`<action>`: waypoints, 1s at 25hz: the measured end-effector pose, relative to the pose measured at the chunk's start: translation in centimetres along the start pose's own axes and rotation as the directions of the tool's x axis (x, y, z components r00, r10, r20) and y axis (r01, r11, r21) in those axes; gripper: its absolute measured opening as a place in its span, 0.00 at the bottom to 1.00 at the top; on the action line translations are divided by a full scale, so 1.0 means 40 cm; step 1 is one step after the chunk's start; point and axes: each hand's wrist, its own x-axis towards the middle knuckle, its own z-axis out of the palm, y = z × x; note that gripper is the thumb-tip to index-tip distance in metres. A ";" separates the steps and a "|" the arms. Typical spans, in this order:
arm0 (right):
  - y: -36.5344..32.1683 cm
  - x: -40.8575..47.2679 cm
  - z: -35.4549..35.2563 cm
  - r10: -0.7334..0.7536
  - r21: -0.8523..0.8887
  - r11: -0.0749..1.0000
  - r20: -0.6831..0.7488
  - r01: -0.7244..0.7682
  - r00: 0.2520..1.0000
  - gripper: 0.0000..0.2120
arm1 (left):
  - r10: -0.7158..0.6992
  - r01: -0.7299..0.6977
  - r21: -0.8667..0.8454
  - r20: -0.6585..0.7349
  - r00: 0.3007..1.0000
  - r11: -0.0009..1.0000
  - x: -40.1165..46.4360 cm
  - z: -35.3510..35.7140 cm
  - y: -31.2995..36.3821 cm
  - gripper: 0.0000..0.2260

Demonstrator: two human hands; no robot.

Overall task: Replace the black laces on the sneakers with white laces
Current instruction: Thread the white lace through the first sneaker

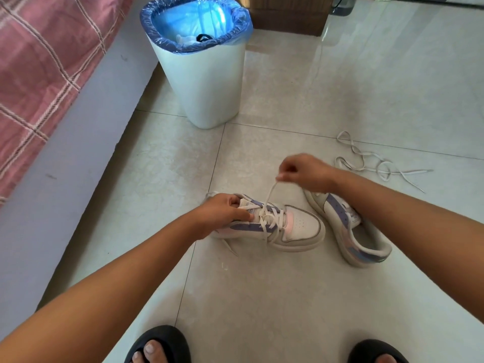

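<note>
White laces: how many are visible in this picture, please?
2. One white lace is threaded in the left sneaker, its end pinched by the right hand. The other, the loose lace, lies on the floor beyond the right sneaker.

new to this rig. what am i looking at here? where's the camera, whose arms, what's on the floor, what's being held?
There is no robot here: a person works with two bare hands. The single picture comes from a wide-angle camera worn on the head, looking forward and down, so both arms reach in from the bottom and the person's feet in black slippers show at the lower edge.

On the tiled floor lie two pale sneakers. The left hand holds the near sneaker by its collar. The right hand pinches one end of the white lace threaded through that sneaker and holds it up; that is the only grip on the lace. The second sneaker lies to the right with no lace visible. A spare white lace lies loose beyond it.

Behind stands a white bin with a blue liner, with something black inside, too small to identify. A checked bedcover is at left.
</note>
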 end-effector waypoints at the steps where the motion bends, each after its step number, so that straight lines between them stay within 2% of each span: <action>1: 0.019 0.013 -0.033 0.065 0.000 0.998 -0.184 -0.067 0.981 0.06 | 0.014 -0.014 -0.002 0.011 1.000 1.000 -0.001 -0.014 0.006 0.13; 2: 0.043 0.023 -0.073 0.142 0.000 0.988 -0.366 -0.153 0.920 0.07 | 0.027 -0.027 0.000 0.022 0.999 1.000 -0.003 -0.030 0.011 0.11; 4: 0.105 0.024 -0.162 0.242 -0.039 0.939 -0.635 -0.343 0.734 0.10 | 0.048 -0.050 0.031 0.055 0.997 0.998 -0.010 -0.061 0.021 0.08; 5: 0.141 0.016 -0.205 0.256 -0.073 0.901 -0.709 -0.429 0.657 0.11 | 0.054 -0.058 0.057 0.071 0.996 0.997 -0.013 -0.075 0.024 0.07; 7: 0.195 -0.009 -0.269 0.268 -0.147 0.812 -0.766 -0.565 0.584 0.12 | 0.054 -0.061 0.094 0.075 0.996 0.994 -0.018 -0.102 0.032 0.07; 8: 0.201 -0.018 -0.280 0.258 -0.191 0.785 -0.765 -0.590 0.591 0.12 | 0.055 -0.062 0.100 0.073 0.996 0.993 -0.021 -0.114 0.036 0.06; 9: 0.187 -0.022 -0.274 0.222 -0.231 0.803 -0.739 -0.549 0.636 0.14 | 0.061 -0.069 0.105 0.079 0.995 0.992 -0.024 -0.124 0.041 0.06; 10: 0.158 -0.023 -0.251 0.162 -0.241 0.872 -0.681 -0.427 0.715 0.15 | 0.070 -0.081 0.110 0.094 0.993 0.991 -0.027 -0.130 0.046 0.07; 12: 0.065 -0.040 -0.163 -0.029 -0.164 0.986 -0.410 -0.042 0.912 0.15 | 0.092 -0.107 0.113 0.130 0.987 0.988 -0.035 -0.135 0.063 0.08; 13: 0.005 -0.056 -0.108 -0.118 -0.102 0.990 -0.214 0.097 0.970 0.15 | 0.105 -0.121 0.109 0.145 0.984 0.987 -0.039 -0.135 0.072 0.08; 14: -0.047 -0.071 -0.059 -0.181 -0.034 0.983 -0.037 0.180 0.983 0.14 | 0.119 -0.136 0.105 0.157 0.980 0.985 -0.043 -0.137 0.082 0.07; 15: -0.083 -0.080 -0.021 -0.221 0.040 0.975 0.077 0.218 0.972 0.14 | 0.134 -0.152 0.108 0.163 0.978 0.982 -0.047 -0.138 0.093 0.07; 18: -0.123 -0.087 0.008 -0.225 0.211 0.958 0.136 0.193 0.965 0.11 | 0.160 -0.181 0.137 0.151 0.975 0.974 -0.060 -0.136 0.119 0.05; 20: -0.129 -0.091 -0.006 -0.209 0.210 0.964 0.209 0.165 0.955 0.07 | 0.171 -0.193 0.163 0.144 0.975 0.967 -0.067 -0.132 0.128 0.05; 22: -0.125 -0.092 -0.027 -0.201 0.098 0.978 0.232 0.183 0.952 0.07 | 0.172 -0.199 0.191 0.149 0.974 0.961 -0.075 -0.132 0.137 0.06; 23: -0.120 -0.091 -0.042 -0.192 0.009 0.981 0.188 0.194 0.963 0.07 | 0.168 -0.198 0.198 0.156 0.973 0.960 -0.078 -0.134 0.140 0.06; 25: -0.111 -0.093 -0.082 -0.194 -0.204 0.960 0.013 0.192 0.981 0.09 | 0.160 -0.188 0.196 0.152 0.975 0.962 -0.082 -0.142 0.146 0.07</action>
